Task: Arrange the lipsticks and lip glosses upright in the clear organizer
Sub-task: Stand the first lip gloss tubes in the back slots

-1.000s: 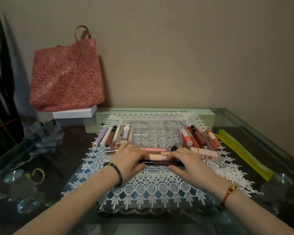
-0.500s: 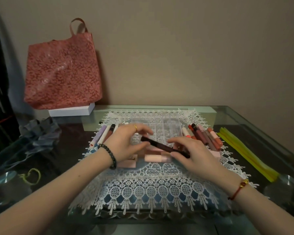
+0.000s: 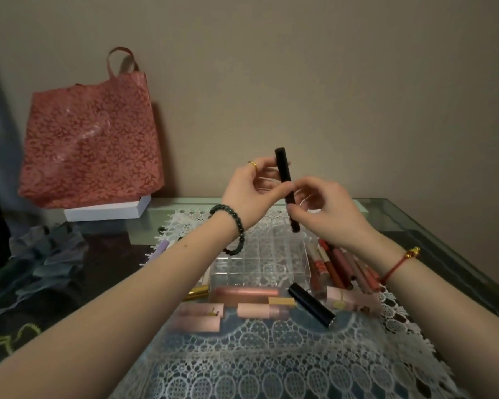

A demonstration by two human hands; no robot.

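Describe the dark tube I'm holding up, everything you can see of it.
The dark tube is slim, long and glossy black, plastic by its look. It stands almost upright in the air, top leaning slightly left, above the clear organizer. The left hand pinches its upper half, the right hand its middle.

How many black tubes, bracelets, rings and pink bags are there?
Black tubes: 2
Bracelets: 2
Rings: 1
Pink bags: 1
Total: 6
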